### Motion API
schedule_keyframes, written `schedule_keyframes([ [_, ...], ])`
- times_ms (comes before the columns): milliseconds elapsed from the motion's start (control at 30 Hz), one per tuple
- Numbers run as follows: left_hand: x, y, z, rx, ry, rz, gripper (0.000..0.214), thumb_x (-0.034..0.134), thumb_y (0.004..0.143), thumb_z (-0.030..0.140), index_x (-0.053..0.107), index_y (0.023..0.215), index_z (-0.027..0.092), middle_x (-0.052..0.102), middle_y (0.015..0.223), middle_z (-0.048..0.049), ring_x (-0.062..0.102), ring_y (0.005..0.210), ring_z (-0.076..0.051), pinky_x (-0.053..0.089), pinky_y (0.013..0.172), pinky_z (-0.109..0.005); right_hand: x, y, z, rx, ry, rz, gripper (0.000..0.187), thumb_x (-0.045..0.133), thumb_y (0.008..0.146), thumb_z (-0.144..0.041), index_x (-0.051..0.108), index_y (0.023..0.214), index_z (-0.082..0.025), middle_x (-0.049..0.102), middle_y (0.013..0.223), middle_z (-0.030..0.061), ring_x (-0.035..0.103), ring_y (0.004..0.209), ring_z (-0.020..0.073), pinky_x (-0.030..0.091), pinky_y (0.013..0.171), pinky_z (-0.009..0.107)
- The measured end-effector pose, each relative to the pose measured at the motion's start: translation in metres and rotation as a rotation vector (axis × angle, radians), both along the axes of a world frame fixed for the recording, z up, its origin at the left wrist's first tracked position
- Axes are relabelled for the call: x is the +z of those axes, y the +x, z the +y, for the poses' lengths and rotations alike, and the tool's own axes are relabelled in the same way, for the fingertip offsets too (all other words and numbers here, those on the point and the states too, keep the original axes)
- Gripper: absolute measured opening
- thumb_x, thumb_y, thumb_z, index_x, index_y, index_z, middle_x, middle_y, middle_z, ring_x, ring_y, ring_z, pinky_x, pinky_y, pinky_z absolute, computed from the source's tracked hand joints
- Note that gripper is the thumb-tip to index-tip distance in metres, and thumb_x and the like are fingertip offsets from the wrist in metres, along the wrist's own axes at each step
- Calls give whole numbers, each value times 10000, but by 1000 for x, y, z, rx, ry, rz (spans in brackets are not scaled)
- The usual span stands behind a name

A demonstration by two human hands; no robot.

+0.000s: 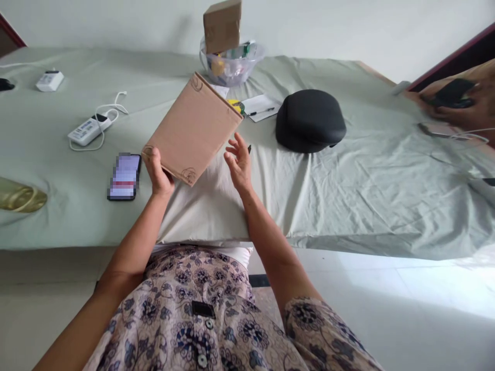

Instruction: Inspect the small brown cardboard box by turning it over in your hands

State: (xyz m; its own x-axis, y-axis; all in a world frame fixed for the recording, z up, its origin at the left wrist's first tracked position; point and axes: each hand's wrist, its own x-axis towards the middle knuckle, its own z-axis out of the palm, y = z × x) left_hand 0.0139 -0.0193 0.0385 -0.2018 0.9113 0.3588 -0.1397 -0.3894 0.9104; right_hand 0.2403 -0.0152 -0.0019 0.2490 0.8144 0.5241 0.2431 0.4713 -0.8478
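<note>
My left hand grips the lower left corner of a flat brown cardboard box, thumb on top and fingers hidden underneath. The box is tilted above the table, and dark looped scribbles mark several of its corners. Just right of the box, my right hand is open, palm turned toward it, fingers apart and slightly bent. A small dark tip shows at that hand's outer edge; whether the hand holds it or it lies behind, I cannot tell.
On the green cloth lie a phone, a power strip, a white adapter and a black rounded case. Behind the box are paper with a pen and a clear basket bearing another carton.
</note>
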Motion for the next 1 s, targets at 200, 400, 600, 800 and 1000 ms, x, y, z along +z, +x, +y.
schedule_keyframes([
  [200, -4, 14, -2, 127, 12, -105, 635, 603, 849, 786, 450, 1217, 292, 555, 1423, -83, 565, 1339, -271, 549, 1018, -424, -4, -25, -10, 148, 42, -130, 985, 506, 920, -789, 43, 1679, -363, 471, 1598, 176, 697, 1178, 244, 619, 897, 417],
  [400, -2, 9, -2, 128, -119, -255, 538, 684, 831, 652, 427, 1158, 311, 545, 1389, -77, 616, 1225, -266, 595, 771, -352, 4, -47, -24, 152, -1, -286, 1228, 684, 741, -835, 76, 1679, -326, 330, 1688, 233, 605, 1346, 338, 616, 932, 471],
  [600, -3, 3, 1, 98, -77, -266, 493, 778, 772, 530, 474, 1078, 291, 598, 1282, -41, 624, 1180, -246, 598, 803, -347, 2, -41, -17, 157, -35, -254, 1360, 803, 647, -781, 49, 1676, -312, 445, 1595, 230, 662, 1239, 299, 608, 930, 463],
  [800, 9, -7, 4, -27, 22, -237, 484, 772, 757, 558, 546, 1081, 279, 641, 1274, -50, 613, 1242, -268, 580, 935, -391, 0, -12, 0, 114, -74, -71, 1397, 830, 656, -751, -10, 1681, -311, 677, 1206, 79, 718, 931, 174, 603, 800, 321],
  [1000, 18, -10, 4, -174, 27, -195, 567, 769, 743, 621, 610, 1151, 262, 660, 1317, -71, 603, 1307, -282, 523, 1086, -434, 8, 16, 8, -12, -81, 152, 817, 678, 770, -819, 606, 1394, -297, 652, 887, -16, 611, 760, 126, 553, 734, 287],
])
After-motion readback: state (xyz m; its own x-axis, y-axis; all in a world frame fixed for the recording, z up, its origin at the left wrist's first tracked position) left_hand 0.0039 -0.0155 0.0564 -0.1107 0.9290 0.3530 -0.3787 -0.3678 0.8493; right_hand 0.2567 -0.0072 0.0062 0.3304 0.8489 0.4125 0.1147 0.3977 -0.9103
